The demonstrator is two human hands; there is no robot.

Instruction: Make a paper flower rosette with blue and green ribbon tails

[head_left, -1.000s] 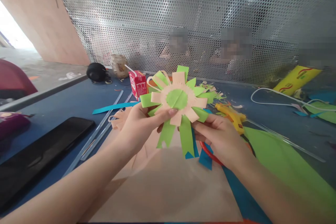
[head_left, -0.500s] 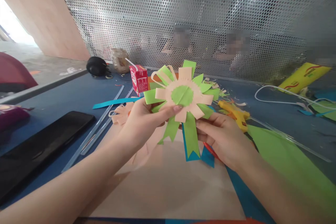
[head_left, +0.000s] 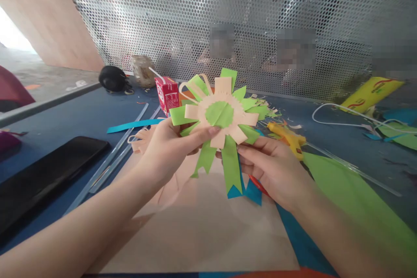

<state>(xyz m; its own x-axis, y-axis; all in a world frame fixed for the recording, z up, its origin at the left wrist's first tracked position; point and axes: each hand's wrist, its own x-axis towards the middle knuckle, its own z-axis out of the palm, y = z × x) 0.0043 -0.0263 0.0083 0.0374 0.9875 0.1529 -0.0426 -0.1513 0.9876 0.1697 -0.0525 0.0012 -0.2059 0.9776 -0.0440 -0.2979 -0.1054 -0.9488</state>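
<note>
A paper rosette [head_left: 239, 117] in peach and light green, with a round green centre and notched green tails, is held up facing me. My left hand [head_left: 177, 141] grips its left side, thumb on the front of the peach ring. At its lower right, my right hand [head_left: 270, 160] pinches a blue paper strip [head_left: 235, 192] against the back of one green tail; its fingertips are partly hidden. A second blue notched piece [head_left: 253, 193] shows below that hand, beside a red object [head_left: 259, 184] mostly covered by it.
A peach sheet [head_left: 195, 234] lies beneath my hands. Around it are a yellow glue gun [head_left: 286, 138], clear glue sticks [head_left: 107, 167], a black phone [head_left: 48, 182], a red drink carton [head_left: 167, 94], a jar [head_left: 143, 71], green paper [head_left: 352, 195] and a white cable [head_left: 342, 124]. Perforated metal [head_left: 182, 13] stands behind.
The blue strip has shifted right behind the green tail, its edge now showing on the tail's right instead of its left. The whole view has slid slightly left.
</note>
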